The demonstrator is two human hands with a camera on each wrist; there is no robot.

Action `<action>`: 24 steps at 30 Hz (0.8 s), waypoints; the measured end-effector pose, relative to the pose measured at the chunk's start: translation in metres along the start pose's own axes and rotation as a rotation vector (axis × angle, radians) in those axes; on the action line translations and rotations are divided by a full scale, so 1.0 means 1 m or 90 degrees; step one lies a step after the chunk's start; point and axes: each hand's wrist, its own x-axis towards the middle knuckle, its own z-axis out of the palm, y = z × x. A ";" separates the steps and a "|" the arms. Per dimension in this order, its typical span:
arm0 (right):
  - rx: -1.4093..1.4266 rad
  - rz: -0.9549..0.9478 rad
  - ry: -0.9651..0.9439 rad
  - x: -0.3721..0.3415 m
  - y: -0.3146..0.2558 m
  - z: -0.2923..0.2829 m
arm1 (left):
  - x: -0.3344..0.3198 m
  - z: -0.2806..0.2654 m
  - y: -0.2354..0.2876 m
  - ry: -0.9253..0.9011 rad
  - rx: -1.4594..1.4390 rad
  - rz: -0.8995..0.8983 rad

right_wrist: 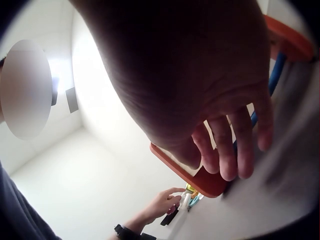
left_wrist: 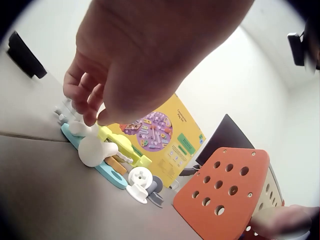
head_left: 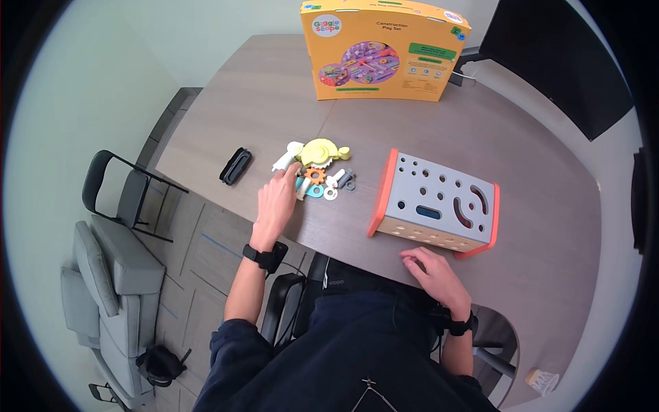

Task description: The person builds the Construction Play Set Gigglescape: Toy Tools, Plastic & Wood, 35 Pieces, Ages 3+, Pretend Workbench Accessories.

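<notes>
Holds the left hand (head_left: 276, 200) at the toy parts (head_left: 317, 169) on the table (head_left: 261, 89); cannot tell whether pinching one or merely touching. Leaves the right hand (head_left: 437, 275) relaxed, gripping nothing, near the holed box (head_left: 432, 182). Looks like choosing a part. Probably calls for a firm pinch, then lifting clear of the saw (head_left: 320, 151) and gear (head_left: 320, 178).

Over there, a yellow toy saw (head_left: 321, 150) lies clustered with an orange gear (head_left: 320, 178), a teal strip (left_wrist: 106, 170) and a white bolt (head_left: 335, 179); to their right stands a grey-topped box (head_left: 446, 206) pierced with holes.
</notes>
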 end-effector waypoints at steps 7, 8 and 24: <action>-0.023 -0.072 0.108 -0.011 -0.001 -0.001 | 0.011 -0.013 0.009 -0.020 -0.003 0.021; -0.059 -0.113 0.228 -0.020 0.001 -0.002 | 0.006 -0.025 0.022 -0.016 -0.039 0.026; 0.486 0.029 0.491 -0.028 0.132 -0.004 | -0.024 0.025 0.123 -0.354 -0.567 0.163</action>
